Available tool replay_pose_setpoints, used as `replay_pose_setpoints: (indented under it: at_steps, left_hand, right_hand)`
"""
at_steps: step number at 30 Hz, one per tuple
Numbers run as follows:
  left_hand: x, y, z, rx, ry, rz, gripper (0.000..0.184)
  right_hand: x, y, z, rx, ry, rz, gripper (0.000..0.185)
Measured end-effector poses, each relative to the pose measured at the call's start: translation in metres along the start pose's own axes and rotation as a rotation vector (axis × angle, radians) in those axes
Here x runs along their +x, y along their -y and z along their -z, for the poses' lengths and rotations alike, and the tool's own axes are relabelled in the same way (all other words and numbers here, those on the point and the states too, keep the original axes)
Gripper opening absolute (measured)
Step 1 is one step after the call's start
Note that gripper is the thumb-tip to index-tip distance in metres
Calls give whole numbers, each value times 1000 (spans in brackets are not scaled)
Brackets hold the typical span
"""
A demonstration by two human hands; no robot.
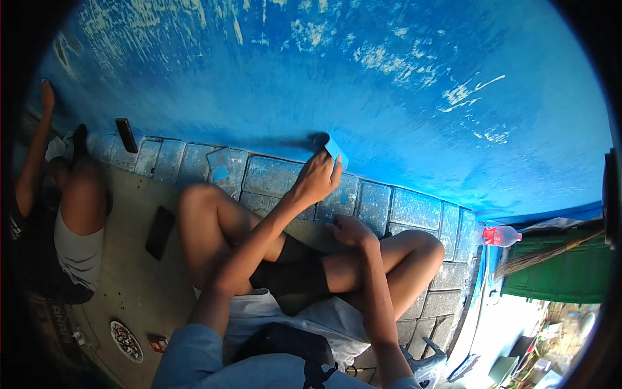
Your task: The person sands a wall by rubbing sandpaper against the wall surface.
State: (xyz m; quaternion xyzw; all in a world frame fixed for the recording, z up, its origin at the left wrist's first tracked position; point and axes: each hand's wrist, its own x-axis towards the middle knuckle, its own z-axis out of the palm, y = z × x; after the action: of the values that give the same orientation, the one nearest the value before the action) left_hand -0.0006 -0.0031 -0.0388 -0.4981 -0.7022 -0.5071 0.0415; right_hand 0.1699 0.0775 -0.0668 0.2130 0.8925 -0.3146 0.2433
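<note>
My left hand [315, 178] is closed on a folded blue piece of sandpaper [335, 152], pressed near the foot of the blue wall [414, 136]. The hand's shadow falls on the wall beside it. My right hand [353, 231] hangs loosely over my bent legs, fingers slightly curled and partly apart, with nothing visible in it. Below the wall runs a row of grey paving blocks [269, 175] speckled with pale dust. A small square sheet with a light blue patch [220, 172] lies on them, left of my left hand.
Another person [81, 201] sits at the far left, one hand on the wall. A phone [127, 135] leans at the wall; a dark flat object [160, 233] lies on the floor. A dish of butts [126, 341], a bottle [501, 236], a broom [541, 254] and a grey plastic stool [427, 360] are around.
</note>
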Motion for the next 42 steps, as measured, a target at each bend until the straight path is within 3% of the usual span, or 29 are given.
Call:
replay_pose_setpoints:
  at_steps: [2, 5, 13, 20, 25, 27, 32, 37, 39, 42]
  left_hand:
    - [-26, 29, -26, 89, 87, 58, 16]
    - [-43, 52, -49, 74, 44, 38, 22]
    - [30, -35, 28, -113, -107, -22, 20]
    - [-28, 33, -27, 19, -4, 74, 18]
    - [2, -3, -1, 13, 21, 83, 17]
    - [20, -22, 14, -105, -76, 21, 18]
    - [10, -5, 8, -46, -80, -32, 17]
    - [7, 3, 5, -86, 56, -29, 17]
    - [7, -1, 3, -54, -34, -17, 17]
    - [2, 3, 3, -52, 0, -24, 16]
  right_hand:
    - [-1, 2, 2, -5, 6, -7, 42]
    - [-6, 2, 5, -3, 11, -8, 43]
    - [-4, 1, 1, 14, 3, -6, 44]
    - [-2, 2, 2, -6, 17, -20, 43]
    - [-5, -4, 1, -1, 8, -23, 43]
    - [-8, 1, 2, 7, -8, -19, 41]
    - [-81, 60, 64, 190, -688, 134, 25]
    - [-136, 137, 148, -85, -1360, 271, 52]
    - [-132, 163, 169, -224, -1443, 384, 69]
    - [-91, 182, 184, -501, -1360, 323, 85]
